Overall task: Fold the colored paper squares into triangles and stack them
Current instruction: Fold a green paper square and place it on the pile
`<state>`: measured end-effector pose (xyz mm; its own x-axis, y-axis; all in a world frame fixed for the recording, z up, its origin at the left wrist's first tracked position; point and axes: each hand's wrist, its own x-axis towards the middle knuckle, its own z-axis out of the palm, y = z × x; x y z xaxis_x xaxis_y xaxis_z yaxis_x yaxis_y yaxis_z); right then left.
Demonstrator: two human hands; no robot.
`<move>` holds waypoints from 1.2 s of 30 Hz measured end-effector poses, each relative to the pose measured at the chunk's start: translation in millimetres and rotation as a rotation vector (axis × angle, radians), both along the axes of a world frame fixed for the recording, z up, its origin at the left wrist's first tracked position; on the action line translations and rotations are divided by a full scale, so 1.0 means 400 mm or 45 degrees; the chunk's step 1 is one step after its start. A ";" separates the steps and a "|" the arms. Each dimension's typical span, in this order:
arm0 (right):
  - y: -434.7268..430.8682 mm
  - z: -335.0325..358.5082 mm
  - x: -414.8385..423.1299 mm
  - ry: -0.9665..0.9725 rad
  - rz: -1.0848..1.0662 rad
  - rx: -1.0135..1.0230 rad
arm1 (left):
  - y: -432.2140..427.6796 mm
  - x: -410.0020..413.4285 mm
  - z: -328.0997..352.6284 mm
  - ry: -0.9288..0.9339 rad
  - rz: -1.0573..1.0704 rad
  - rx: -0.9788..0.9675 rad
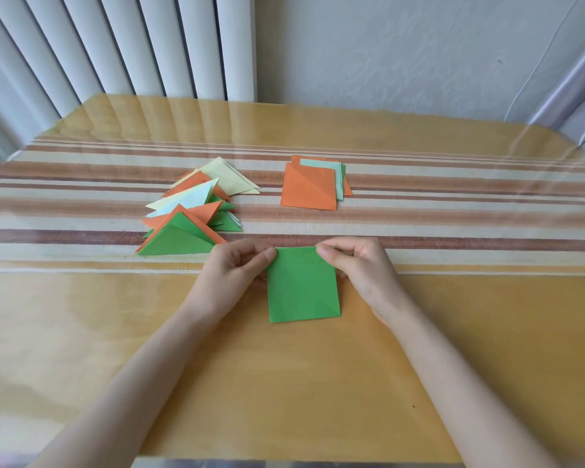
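Head view shows both hands working one green square (303,285), which lies flat on the table (284,383) between them, its near edge toward the person. The left hand (230,275) pinches the square's far left corner between thumb and curled fingers, and the right hand (355,268) pinches the far right corner the same way, so each hand is closed on the paper. A faint diagonal line runs across the sheet toward its near right corner, though I cannot tell whether it is a crease or only shading. Just beyond the left hand, almost touching its knuckles, sits a loose, fanned heap of folded triangles (190,214) in green, orange, pale yellow and pale blue-green. Well beyond the right hand lie the unfolded squares (309,187), orange on top with paler and green edges showing beneath, on the striped cloth (453,204). Judging by this, the step in hand is the start of a fold on the green sheet, with a good share of the task done and a small stack left. The next move seems to call for carrying one far corner over to the opposite near corner, matching the edges closely before pressing the diagonal flat, while the other hand pins the paper so it does not slide on the glossy table.
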<state>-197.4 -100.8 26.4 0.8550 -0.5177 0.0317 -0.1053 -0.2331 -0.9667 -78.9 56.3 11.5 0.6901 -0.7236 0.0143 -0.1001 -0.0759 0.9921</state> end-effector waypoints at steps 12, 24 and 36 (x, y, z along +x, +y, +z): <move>0.007 -0.009 -0.006 -0.039 -0.051 0.127 | 0.016 0.002 0.014 0.179 -0.016 -0.046; 0.017 -0.008 -0.006 -0.087 -0.073 0.252 | 0.027 0.006 0.029 0.188 -0.117 -0.186; 0.011 0.001 -0.013 -0.082 0.010 0.287 | 0.029 0.006 0.036 0.102 -0.202 -0.139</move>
